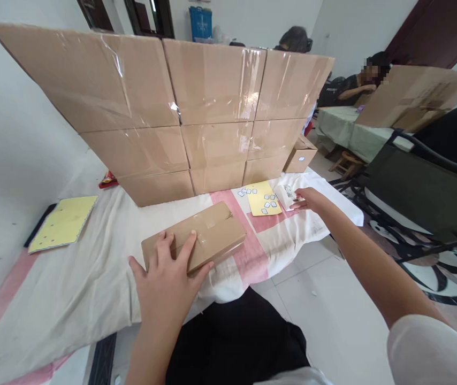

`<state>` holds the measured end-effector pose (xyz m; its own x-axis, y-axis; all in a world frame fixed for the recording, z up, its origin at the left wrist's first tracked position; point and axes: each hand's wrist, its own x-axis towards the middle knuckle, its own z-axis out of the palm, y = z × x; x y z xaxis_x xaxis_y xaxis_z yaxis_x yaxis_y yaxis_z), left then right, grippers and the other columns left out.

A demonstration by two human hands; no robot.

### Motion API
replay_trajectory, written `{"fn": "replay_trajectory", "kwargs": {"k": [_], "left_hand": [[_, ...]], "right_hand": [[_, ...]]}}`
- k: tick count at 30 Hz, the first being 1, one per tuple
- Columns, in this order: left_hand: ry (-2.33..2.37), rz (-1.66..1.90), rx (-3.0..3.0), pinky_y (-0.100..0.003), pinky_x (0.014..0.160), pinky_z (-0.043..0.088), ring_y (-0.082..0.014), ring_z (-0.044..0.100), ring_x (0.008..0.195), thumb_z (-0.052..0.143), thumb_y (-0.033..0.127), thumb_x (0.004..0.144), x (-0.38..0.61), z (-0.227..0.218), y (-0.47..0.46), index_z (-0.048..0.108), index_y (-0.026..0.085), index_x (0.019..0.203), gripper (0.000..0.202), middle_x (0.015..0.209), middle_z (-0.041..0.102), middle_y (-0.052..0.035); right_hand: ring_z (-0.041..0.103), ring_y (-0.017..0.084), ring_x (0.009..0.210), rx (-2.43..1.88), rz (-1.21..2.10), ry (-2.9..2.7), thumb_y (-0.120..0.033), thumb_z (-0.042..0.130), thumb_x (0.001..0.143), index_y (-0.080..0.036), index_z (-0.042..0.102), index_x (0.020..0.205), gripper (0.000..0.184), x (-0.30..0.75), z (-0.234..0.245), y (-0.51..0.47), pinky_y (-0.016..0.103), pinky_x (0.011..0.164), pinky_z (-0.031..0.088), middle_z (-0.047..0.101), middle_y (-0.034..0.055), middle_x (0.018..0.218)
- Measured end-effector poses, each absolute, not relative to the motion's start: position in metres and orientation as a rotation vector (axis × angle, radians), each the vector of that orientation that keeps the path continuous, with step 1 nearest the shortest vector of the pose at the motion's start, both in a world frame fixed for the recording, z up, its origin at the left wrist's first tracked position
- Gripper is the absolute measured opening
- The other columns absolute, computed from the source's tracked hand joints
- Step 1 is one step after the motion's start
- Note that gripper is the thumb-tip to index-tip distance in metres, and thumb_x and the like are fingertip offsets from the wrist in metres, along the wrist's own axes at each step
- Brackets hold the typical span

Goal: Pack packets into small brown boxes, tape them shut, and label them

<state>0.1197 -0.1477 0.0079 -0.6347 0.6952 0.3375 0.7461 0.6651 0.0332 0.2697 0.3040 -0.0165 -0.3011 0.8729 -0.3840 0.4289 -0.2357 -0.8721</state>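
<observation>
My left hand (170,272) lies spread on the left part of a closed cardboard box (216,227), its thumb along the near edge. To the right, my right hand (309,200) has its thumb and fingers at the right side of a small white packet (283,197) with grey markings or contents. The fingertips are partly hidden there. Just left of the packet is a yellow sheet (254,202) bearing several small white, dark-outlined pieces (267,205). More such pieces (248,191) lie at the sheet's upper left edge, partly on the cloth.
A tall taped cardboard panel (216,107) stands behind the box. Another yellow sheet (63,222) lies at the far left, and a small carton (301,154) stands at the panel's right end. A folding chair (413,187) is at the right. A person (357,88) sits beyond.
</observation>
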Motion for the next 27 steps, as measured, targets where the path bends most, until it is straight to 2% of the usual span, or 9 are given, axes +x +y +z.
{"fn": "replay_trajectory", "kwargs": {"k": [6, 12, 18, 23, 27], "left_hand": [[-2.575, -0.314, -1.133, -0.076, 0.114, 0.020, -0.0391, 0.049, 0.137, 0.065, 0.050, 0.092, 0.120, 0.005, -0.149, 0.060, 0.028, 0.141, 0.055, 0.145, 0.051, -0.0231], [-2.548, -0.301, -1.132, -0.076, 0.114, 0.022, -0.0386, 0.049, 0.137, 0.064, 0.051, 0.092, 0.119, 0.003, -0.149, 0.060, 0.027, 0.141, 0.055, 0.143, 0.052, -0.0232], [-2.548, -0.287, -1.137, -0.076, 0.113, 0.022, -0.0390, 0.049, 0.138, 0.063, 0.050, 0.093, 0.120, 0.004, -0.149, 0.059, 0.026, 0.142, 0.055, 0.146, 0.050, -0.0251], [-2.526, -0.272, -1.145, -0.075, 0.113, 0.024, -0.0391, 0.051, 0.136, 0.060, 0.051, 0.094, 0.119, 0.004, -0.150, 0.060, 0.025, 0.141, 0.054, 0.145, 0.049, -0.0265], [-2.513, -0.270, -1.147, -0.074, 0.114, 0.022, -0.0385, 0.050, 0.137, 0.058, 0.052, 0.095, 0.119, 0.003, -0.151, 0.060, 0.025, 0.141, 0.054, 0.144, 0.050, -0.0257]], "right_hand": [[0.072, 0.023, 0.051, -1.535, 1.476, -1.553, -0.016, 0.073, 0.084, -0.017, 0.053, 0.087, 0.020, 0.272, -0.031, 0.289, 0.031, 0.045, 0.061, 0.064, 0.0043, 0.064], [0.072, 0.020, 0.055, -1.345, 1.482, -1.514, -0.016, 0.073, 0.084, -0.018, 0.054, 0.073, 0.022, 0.283, -0.045, 0.281, 0.029, 0.053, 0.064, 0.061, 0.0016, 0.055], [0.072, 0.018, 0.064, -1.165, 1.489, -1.473, -0.028, 0.077, 0.083, -0.016, 0.060, 0.071, 0.024, 0.293, -0.064, 0.275, 0.026, 0.059, 0.063, 0.069, 0.0063, 0.062], [0.071, 0.018, 0.067, -1.030, 1.531, -1.392, -0.043, 0.085, 0.075, -0.018, 0.062, 0.072, 0.033, 0.297, -0.077, 0.271, 0.032, 0.068, 0.066, 0.068, 0.0040, 0.065], [0.069, 0.016, 0.070, -0.931, 1.541, -1.298, -0.044, 0.087, 0.070, -0.019, 0.060, 0.068, 0.037, 0.296, -0.088, 0.270, 0.033, 0.073, 0.067, 0.065, 0.0016, 0.068]]}}
